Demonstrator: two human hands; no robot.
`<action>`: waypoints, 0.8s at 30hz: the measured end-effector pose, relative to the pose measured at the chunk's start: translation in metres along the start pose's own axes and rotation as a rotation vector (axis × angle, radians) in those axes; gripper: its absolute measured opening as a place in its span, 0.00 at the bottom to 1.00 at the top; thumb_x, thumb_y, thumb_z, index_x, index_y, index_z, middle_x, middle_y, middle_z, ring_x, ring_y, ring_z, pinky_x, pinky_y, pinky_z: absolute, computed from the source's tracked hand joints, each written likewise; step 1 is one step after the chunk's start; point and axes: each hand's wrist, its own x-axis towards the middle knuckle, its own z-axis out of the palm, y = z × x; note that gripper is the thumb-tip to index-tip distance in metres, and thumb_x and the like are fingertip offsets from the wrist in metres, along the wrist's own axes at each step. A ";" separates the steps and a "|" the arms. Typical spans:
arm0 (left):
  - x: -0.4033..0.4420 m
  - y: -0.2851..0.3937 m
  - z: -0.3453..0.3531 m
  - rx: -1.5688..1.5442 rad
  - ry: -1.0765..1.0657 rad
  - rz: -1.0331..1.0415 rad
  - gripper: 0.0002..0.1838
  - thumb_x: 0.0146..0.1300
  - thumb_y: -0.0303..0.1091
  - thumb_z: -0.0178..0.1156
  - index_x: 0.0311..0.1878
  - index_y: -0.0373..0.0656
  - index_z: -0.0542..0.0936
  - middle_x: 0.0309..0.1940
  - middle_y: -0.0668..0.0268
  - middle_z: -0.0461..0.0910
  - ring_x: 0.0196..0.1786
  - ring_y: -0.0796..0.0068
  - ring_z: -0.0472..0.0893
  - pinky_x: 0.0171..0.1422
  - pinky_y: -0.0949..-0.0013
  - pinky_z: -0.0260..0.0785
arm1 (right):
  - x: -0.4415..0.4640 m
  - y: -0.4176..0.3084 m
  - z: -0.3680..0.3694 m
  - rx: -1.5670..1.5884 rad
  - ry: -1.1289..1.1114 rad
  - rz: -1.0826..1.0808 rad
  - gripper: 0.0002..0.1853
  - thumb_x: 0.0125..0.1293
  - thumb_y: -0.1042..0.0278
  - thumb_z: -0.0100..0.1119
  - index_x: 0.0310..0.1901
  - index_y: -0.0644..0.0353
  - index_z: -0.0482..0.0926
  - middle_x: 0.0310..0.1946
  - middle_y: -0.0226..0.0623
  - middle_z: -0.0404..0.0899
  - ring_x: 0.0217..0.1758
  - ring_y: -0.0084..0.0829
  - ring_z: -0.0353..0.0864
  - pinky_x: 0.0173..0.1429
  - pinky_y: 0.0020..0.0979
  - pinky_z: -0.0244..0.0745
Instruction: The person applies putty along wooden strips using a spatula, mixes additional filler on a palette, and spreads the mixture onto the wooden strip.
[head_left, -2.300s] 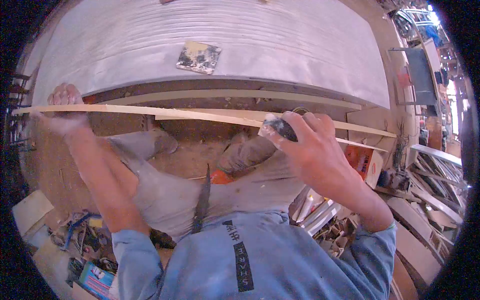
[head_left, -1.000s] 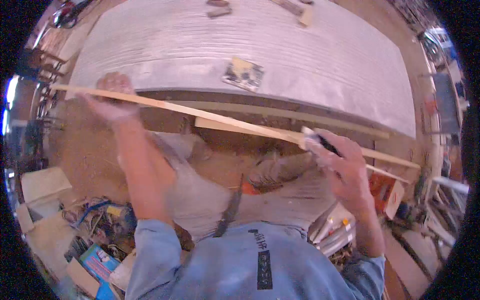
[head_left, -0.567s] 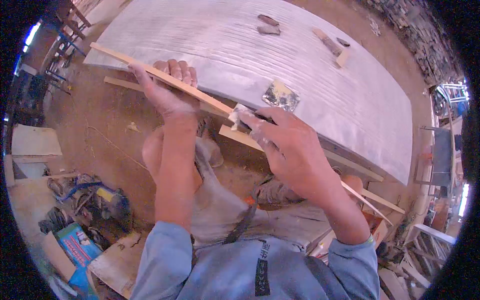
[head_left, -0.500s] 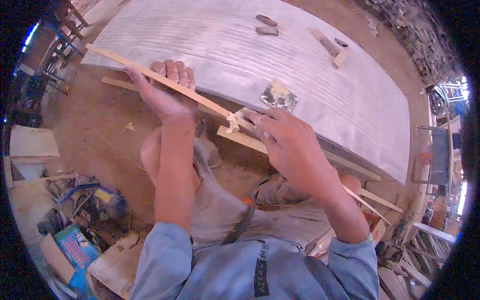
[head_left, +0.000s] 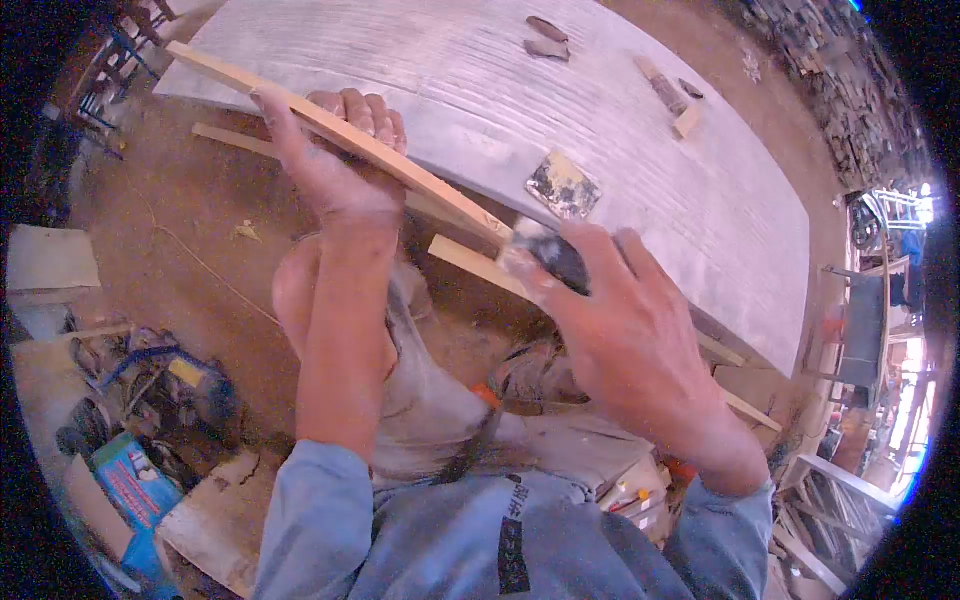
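My left hand [head_left: 340, 185] is closed around a long, narrow wooden strip [head_left: 440, 193] that slants from the upper left down to the middle. A flat, putty-smeared scraper [head_left: 553, 252], dark with a pale edge, is gripped in my right hand [head_left: 640, 340]. Its edge is at the strip's lower end; whether it touches is blurred. On the big pale panel [head_left: 650, 230] just beyond lies a small square plate [head_left: 565, 186] with cream and black smears. A second wooden strip [head_left: 475, 265] runs below, partly hidden by my right hand.
Dark scraps [head_left: 547, 48] and a wooden-handled tool [head_left: 660, 85] lie on the panel's far side. A blue box [head_left: 138, 480] and a heap of tools [head_left: 165, 385] are at lower left. Stacked wood pieces [head_left: 840, 90] stand at upper right.
My right hand has moved right and down with the scraper, which shows more now. The lump of putty seen on the strip is gone from there. The strip's far end is higher in view.
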 end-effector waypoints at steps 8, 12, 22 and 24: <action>0.006 -0.002 -0.007 -0.001 -0.067 -0.005 0.34 0.65 0.74 0.49 0.22 0.53 0.58 0.15 0.73 0.58 0.19 0.74 0.59 0.24 0.71 0.53 | 0.026 0.010 0.014 0.148 0.295 -0.015 0.22 0.62 0.71 0.56 0.59 0.46 0.80 0.50 0.48 0.73 0.52 0.51 0.74 0.53 0.45 0.77; 0.002 -0.001 -0.002 0.017 0.076 0.000 0.34 0.65 0.75 0.49 0.22 0.52 0.59 0.14 0.72 0.58 0.19 0.74 0.59 0.24 0.71 0.54 | 0.036 0.009 0.021 0.117 0.241 -0.079 0.23 0.60 0.72 0.57 0.59 0.48 0.80 0.50 0.47 0.72 0.51 0.50 0.74 0.53 0.44 0.76; 0.003 -0.005 -0.008 0.012 -0.022 0.000 0.35 0.67 0.74 0.46 0.21 0.52 0.59 0.14 0.72 0.58 0.18 0.74 0.60 0.22 0.70 0.54 | 0.008 0.014 0.011 -0.006 0.079 -0.057 0.25 0.56 0.75 0.57 0.59 0.51 0.80 0.52 0.48 0.71 0.50 0.48 0.74 0.52 0.43 0.76; 0.005 -0.004 -0.012 0.002 -0.063 -0.008 0.35 0.67 0.74 0.46 0.21 0.52 0.59 0.14 0.72 0.58 0.17 0.73 0.60 0.22 0.70 0.54 | 0.000 0.014 0.009 -0.016 0.064 -0.045 0.25 0.56 0.75 0.57 0.58 0.51 0.80 0.52 0.48 0.71 0.50 0.48 0.74 0.52 0.43 0.76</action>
